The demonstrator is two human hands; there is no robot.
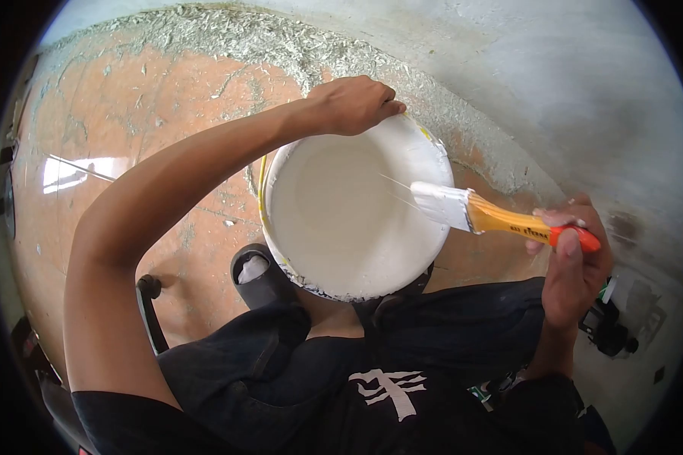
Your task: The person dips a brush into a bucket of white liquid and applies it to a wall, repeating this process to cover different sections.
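A round bucket [434,246] with white paint [341,220] inside stands in front of my body, its rim smeared with paint. My left hand [357,105] is closed on the far edge of the bucket's rim. At the right, my right hand [573,262] grips the red end of a paintbrush [508,218] with a yellow handle. The bristles, coated in white, point left and lie over the right side of the bucket's opening. A few thin hairs stick out from them over the paint.
Scraped flakes [235,34] lie along the foot of the pale wall [569,68] on the orange floor [182,98]. A dark sandal [269,284] is on my foot beside the bucket. Black objects [611,330] lie at the lower right.
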